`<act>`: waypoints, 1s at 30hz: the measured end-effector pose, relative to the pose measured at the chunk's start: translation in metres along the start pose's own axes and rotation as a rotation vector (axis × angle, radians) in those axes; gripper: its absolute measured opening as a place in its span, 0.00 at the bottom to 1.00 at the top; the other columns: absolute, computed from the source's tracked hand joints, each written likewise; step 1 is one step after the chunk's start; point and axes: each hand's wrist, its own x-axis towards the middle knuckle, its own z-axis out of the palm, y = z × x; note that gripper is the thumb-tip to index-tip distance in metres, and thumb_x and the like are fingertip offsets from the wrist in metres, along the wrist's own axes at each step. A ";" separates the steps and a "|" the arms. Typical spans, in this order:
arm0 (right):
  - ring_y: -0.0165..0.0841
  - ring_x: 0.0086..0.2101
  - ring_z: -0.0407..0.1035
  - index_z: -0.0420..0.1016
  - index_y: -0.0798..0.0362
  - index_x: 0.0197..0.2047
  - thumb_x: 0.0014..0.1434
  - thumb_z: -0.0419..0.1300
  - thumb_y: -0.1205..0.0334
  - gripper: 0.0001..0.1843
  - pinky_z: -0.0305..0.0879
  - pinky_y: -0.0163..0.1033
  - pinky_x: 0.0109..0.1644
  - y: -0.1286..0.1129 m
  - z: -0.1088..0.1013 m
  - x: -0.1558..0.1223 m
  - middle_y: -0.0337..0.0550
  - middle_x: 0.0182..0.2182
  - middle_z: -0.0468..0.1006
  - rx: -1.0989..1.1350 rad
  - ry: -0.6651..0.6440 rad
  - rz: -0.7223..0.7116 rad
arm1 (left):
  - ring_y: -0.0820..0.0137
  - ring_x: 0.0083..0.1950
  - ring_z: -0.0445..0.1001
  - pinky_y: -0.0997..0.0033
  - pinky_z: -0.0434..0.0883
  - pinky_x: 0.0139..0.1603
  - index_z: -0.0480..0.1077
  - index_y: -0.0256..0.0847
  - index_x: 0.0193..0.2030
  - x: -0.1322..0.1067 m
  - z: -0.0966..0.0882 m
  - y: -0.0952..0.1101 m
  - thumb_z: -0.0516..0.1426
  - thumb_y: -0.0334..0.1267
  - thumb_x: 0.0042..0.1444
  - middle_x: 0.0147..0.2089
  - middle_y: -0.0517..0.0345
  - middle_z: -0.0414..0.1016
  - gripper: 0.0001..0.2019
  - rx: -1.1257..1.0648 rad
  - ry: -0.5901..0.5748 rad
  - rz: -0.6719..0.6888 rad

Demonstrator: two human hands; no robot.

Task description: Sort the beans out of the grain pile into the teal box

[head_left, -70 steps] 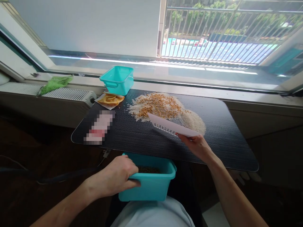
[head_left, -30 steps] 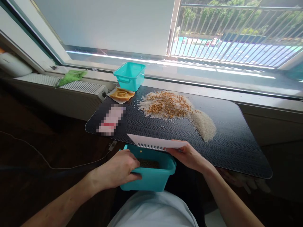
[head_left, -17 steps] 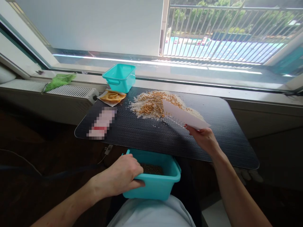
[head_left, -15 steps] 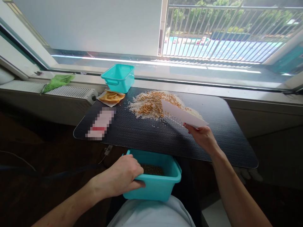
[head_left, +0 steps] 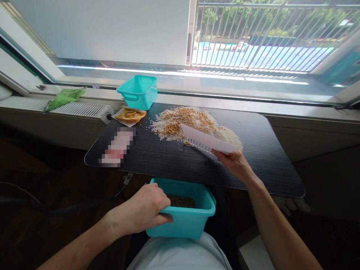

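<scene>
My left hand (head_left: 150, 208) is closed on the near left rim of a turquoise plastic tub (head_left: 182, 225), which rests at my lap below the table edge. Small dark grains (head_left: 181, 201) cover part of its floor. In my right hand (head_left: 232, 159) is a thin white sheet (head_left: 208, 139) with a row of slots along its lower edge, tilted over the front of a pile. That pile mixes white rice-like grains (head_left: 229, 135) with round yellow peas or similar seeds (head_left: 172, 129). Whether the slotted edge touches the table I cannot tell.
The pile lies on a black table (head_left: 270, 165) by the window. A second turquoise tub (head_left: 137, 93) stands at the back left, beside a yellow folded item (head_left: 129, 115) on white paper. A blurred pinkish packet (head_left: 116, 148) lies at left. A green cloth (head_left: 66, 98) is on the radiator (head_left: 84, 110).
My right hand has moved the slotted sheet a little to the left along the front of the pile. My left hand stays on the tub rim. The view has shifted slightly.
</scene>
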 end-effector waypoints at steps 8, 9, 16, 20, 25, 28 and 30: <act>0.37 0.31 0.73 0.80 0.57 0.40 0.55 0.57 0.47 0.22 0.67 0.36 0.33 0.000 0.004 -0.006 0.40 0.27 0.80 0.047 -0.071 -0.032 | 0.69 0.32 0.71 0.70 0.62 0.40 0.68 0.39 0.23 0.001 -0.002 0.001 0.62 0.41 0.52 0.26 0.61 0.73 0.12 0.008 -0.004 0.009; 0.37 0.31 0.73 0.80 0.57 0.40 0.55 0.57 0.47 0.22 0.68 0.37 0.33 0.000 0.004 -0.006 0.40 0.28 0.80 0.042 -0.076 -0.034 | 0.69 0.31 0.71 0.70 0.62 0.40 0.68 0.39 0.23 0.001 -0.002 0.001 0.62 0.41 0.52 0.26 0.61 0.73 0.12 0.011 -0.001 0.012; 0.41 0.35 0.75 0.80 0.55 0.43 0.55 0.58 0.48 0.21 0.70 0.40 0.38 -0.005 0.002 -0.010 0.42 0.32 0.82 0.035 -0.074 -0.016 | 0.68 0.32 0.72 0.70 0.63 0.40 0.69 0.39 0.24 0.003 -0.001 0.002 0.62 0.42 0.53 0.26 0.60 0.74 0.12 0.020 -0.004 0.017; 0.42 0.39 0.75 0.79 0.53 0.46 0.55 0.59 0.51 0.20 0.71 0.42 0.42 -0.014 0.004 -0.011 0.42 0.37 0.82 0.062 -0.102 -0.051 | 0.68 0.32 0.73 0.70 0.63 0.40 0.68 0.39 0.24 0.003 -0.002 0.001 0.62 0.42 0.53 0.26 0.61 0.74 0.12 0.028 -0.003 0.025; 0.42 0.38 0.75 0.79 0.52 0.47 0.55 0.59 0.53 0.19 0.72 0.43 0.41 -0.021 0.003 -0.013 0.41 0.37 0.82 0.080 -0.133 -0.062 | 0.68 0.32 0.73 0.71 0.63 0.39 0.68 0.39 0.23 0.002 -0.002 0.001 0.61 0.43 0.53 0.25 0.61 0.73 0.13 0.033 0.019 0.038; 0.41 0.36 0.75 0.80 0.54 0.44 0.55 0.59 0.51 0.20 0.71 0.41 0.38 -0.017 0.001 -0.012 0.41 0.34 0.82 0.060 -0.113 -0.053 | 0.68 0.32 0.73 0.71 0.63 0.39 0.68 0.39 0.23 0.002 -0.003 0.001 0.62 0.43 0.53 0.25 0.61 0.74 0.13 0.035 0.008 0.031; 0.41 0.35 0.75 0.80 0.56 0.42 0.55 0.59 0.49 0.20 0.71 0.39 0.35 -0.014 0.001 -0.010 0.42 0.31 0.82 0.026 -0.077 -0.035 | 0.67 0.32 0.73 0.71 0.63 0.40 0.69 0.39 0.23 0.003 -0.004 0.001 0.62 0.42 0.52 0.26 0.61 0.74 0.12 0.037 -0.003 0.024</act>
